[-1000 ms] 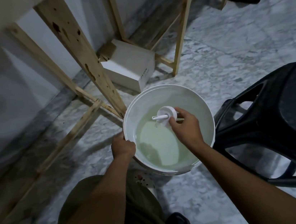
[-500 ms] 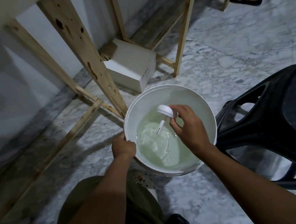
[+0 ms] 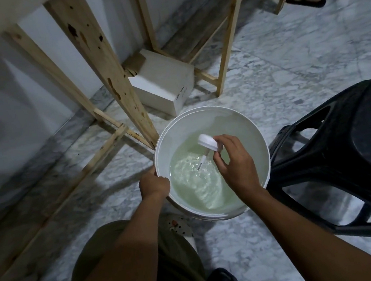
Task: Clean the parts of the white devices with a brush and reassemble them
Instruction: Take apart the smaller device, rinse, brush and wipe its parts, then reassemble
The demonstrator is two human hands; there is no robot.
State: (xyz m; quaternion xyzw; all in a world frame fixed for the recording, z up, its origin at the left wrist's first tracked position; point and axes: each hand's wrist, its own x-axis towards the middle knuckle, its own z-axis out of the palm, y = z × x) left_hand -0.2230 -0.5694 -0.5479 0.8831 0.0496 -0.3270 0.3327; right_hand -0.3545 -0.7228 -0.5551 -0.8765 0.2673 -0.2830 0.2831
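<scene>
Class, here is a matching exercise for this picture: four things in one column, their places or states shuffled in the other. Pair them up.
1 left hand
2 right hand
3 white box
4 black stool

A right of the bucket
B gripping the bucket's rim
C by the wooden frame
D holding the white part

Pairs: 1-B, 2-D, 3-C, 4-A

Bucket (image 3: 224, 121) glowing white against a floor (image 3: 299, 59) of grey-and-white veined marble.
At centre frame the water (image 3: 200, 190) is showing a pale green tint, and the round part (image 3: 206, 142) above it is reading plain white. At right a stool (image 3: 360, 164) is looking solid black. At upper left the light wooden frame (image 3: 92, 46) is carrying dark brown blotches. The box (image 3: 162, 82) is showing white with dark handwriting.
</scene>
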